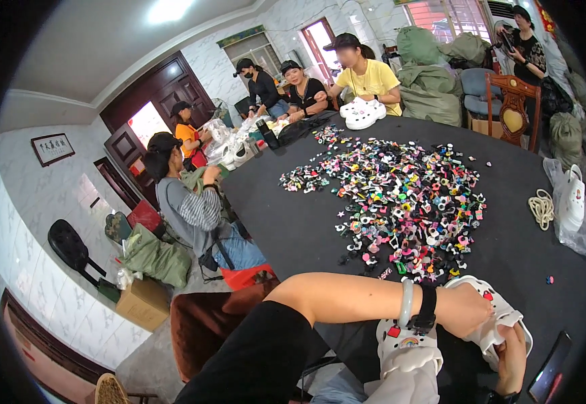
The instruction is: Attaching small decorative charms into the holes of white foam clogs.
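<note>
A white clog with a red charm on it lies tilted at the table's near right edge. My left hand, with a pale bangle and black watch on its wrist, is closed over its upper; the fingertips are hidden. My right hand grips the clog's rim at the opening, thumb on the inside. Just left of it a second white clog carries a red charm and a rainbow charm; neither hand touches it. Beyond my left forearm spreads a large heap of small colourful shoe charms.
The dark-covered table fills the middle. A phone lies at the right edge. Farther right are a coiled cord and a bagged white clog. White clogs stand at the far side, where several people work. Green sacks are stacked behind.
</note>
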`<move>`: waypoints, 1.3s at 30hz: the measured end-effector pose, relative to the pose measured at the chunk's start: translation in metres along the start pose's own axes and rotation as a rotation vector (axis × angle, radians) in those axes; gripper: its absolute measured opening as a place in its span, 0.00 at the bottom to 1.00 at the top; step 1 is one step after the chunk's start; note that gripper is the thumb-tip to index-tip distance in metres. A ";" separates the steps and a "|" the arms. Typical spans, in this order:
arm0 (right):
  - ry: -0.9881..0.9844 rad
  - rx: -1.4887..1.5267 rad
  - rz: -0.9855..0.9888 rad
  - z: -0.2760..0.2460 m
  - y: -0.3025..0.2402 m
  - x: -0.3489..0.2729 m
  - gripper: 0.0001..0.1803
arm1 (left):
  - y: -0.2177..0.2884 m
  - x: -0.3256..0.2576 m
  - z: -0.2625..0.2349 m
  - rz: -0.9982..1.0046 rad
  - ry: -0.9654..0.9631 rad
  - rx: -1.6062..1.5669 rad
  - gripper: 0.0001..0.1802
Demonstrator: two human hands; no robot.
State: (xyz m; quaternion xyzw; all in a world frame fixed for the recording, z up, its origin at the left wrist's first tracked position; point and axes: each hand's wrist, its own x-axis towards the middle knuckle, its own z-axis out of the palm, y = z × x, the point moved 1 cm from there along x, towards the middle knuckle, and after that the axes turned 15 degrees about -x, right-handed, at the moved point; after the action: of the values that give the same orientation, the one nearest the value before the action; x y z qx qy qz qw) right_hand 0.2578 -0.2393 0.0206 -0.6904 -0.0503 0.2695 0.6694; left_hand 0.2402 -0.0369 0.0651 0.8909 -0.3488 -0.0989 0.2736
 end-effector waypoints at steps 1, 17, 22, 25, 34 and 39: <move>0.003 0.002 -0.012 0.001 0.000 0.000 0.20 | 0.001 0.000 -0.002 -0.024 -0.025 0.018 0.10; -0.085 -0.020 -0.037 -0.004 -0.004 -0.003 0.22 | -0.012 0.006 -0.006 -0.063 0.000 -0.055 0.10; -0.112 -0.003 -0.062 -0.002 -0.001 -0.004 0.19 | -0.010 0.015 -0.016 -0.036 0.068 0.038 0.10; -0.100 -0.010 -0.079 -0.002 0.005 -0.003 0.17 | -0.008 0.012 -0.020 -0.035 0.129 0.040 0.09; -0.112 0.002 -0.124 -0.001 0.004 -0.012 0.23 | -0.043 -0.040 -0.068 -0.247 0.398 -0.164 0.12; -0.128 -0.004 -0.119 0.003 0.000 -0.014 0.23 | -0.112 -0.106 -0.077 -0.302 0.591 -0.365 0.22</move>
State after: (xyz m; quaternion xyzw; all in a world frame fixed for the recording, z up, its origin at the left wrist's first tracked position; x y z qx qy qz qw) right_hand 0.2446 -0.2423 0.0253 -0.6691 -0.1343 0.2727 0.6782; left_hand 0.2540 0.1348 0.0649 0.8591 -0.0961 0.0625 0.4988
